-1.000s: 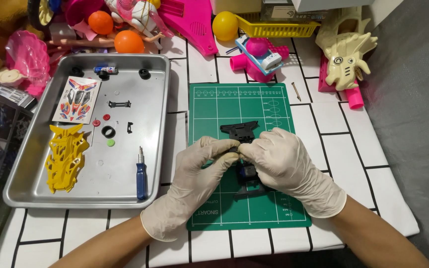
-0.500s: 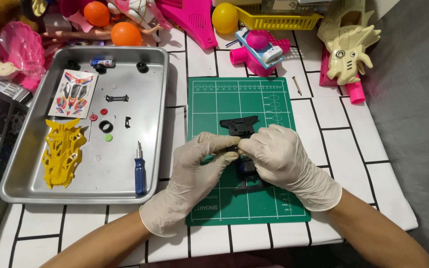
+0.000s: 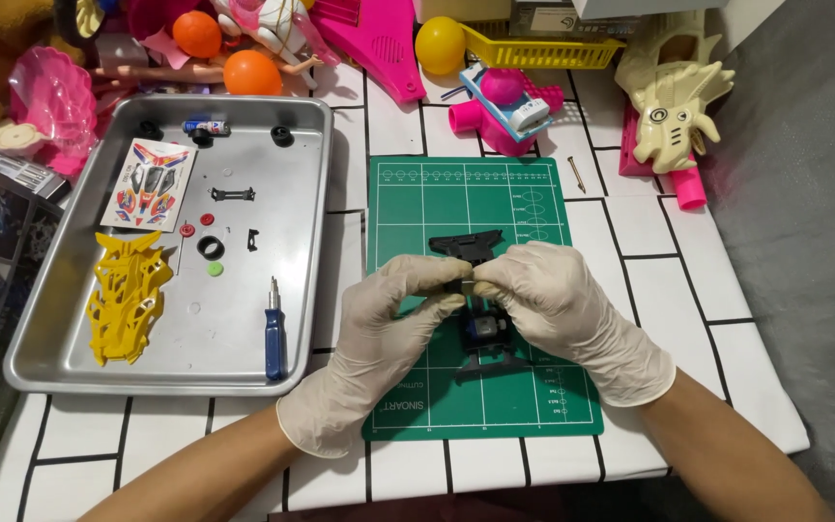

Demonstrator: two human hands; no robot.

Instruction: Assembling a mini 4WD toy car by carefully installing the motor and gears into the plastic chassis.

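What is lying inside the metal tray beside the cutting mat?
The metal tray holds a yellow car body shell, a sticker sheet, a blue-handled screwdriver, a black ring and small loose parts. Nothing there is covered by either hand.

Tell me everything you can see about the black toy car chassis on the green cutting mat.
The black toy car chassis looks like moulded plastic, long and narrow, lying flat and lengthwise on the green cutting mat. Its far end is a wider, angular plate; its near end flares into a bumper-like bar. A small silvery motor-like cylinder sits in the near half. The gloved left hand and right hand meet over its middle, pinching there and hiding that section.
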